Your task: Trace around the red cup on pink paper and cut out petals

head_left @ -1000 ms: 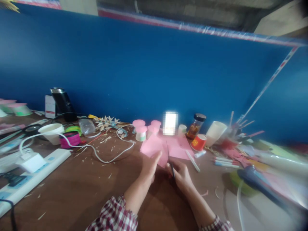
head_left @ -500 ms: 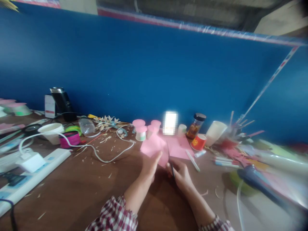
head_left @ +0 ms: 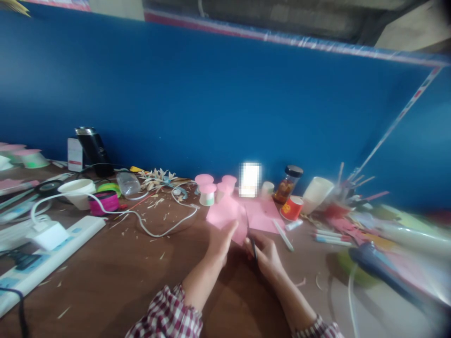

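A sheet of pink paper (head_left: 225,213) is pinched in my left hand (head_left: 219,244), thumb on top and the other fingers mostly hidden beneath. My right hand (head_left: 265,253) is closed round the dark handles of a pair of scissors (head_left: 252,246). The thin blades point away from me along the right edge of the held paper. Behind them a second pink sheet (head_left: 266,216) lies flat on the table. Just past the held paper stand small paper cups topped with pink discs (head_left: 207,188).
A white pen (head_left: 283,235) and a red paper cup (head_left: 291,208) lie to the right, near a dark-lidded jar (head_left: 289,183). Farther right is a blue glue gun (head_left: 373,260). On the left are a power strip (head_left: 81,234), a white cable (head_left: 151,234) and a pink tape roll (head_left: 104,202).
The scissors' handles appear slightly farther apart in my right hand. My left hand and the paper have hardly moved; the whole view has shifted slightly.
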The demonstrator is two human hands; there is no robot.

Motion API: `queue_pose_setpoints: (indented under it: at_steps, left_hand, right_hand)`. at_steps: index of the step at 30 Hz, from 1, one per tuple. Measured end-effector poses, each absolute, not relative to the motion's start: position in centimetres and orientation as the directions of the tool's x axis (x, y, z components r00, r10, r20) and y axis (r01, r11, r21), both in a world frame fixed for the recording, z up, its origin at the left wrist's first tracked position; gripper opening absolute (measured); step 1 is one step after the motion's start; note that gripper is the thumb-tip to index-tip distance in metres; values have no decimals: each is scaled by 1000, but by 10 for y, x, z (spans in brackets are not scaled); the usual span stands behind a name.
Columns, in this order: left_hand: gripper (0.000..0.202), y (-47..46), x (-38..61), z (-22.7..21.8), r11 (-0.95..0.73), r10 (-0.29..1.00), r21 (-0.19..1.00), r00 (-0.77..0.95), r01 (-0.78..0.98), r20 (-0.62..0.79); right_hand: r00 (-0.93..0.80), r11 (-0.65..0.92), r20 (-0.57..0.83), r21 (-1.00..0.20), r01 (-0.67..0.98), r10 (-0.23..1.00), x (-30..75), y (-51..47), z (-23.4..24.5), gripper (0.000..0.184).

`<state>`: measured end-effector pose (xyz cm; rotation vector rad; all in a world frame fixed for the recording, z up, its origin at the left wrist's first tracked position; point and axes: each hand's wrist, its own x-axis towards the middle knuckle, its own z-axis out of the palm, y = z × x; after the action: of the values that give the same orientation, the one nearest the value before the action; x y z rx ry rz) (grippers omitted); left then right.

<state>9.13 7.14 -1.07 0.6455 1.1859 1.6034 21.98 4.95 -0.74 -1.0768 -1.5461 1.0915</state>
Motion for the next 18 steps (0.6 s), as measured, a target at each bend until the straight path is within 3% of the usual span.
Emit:
queue_pose_setpoints:
  at_steps: [18]
  left_hand:
    - [48,73,90,-11,-50,925,902,-361,-429,-120]
  right_hand:
    - [-185,211,180,-963,168,966,220,50,-8,34]
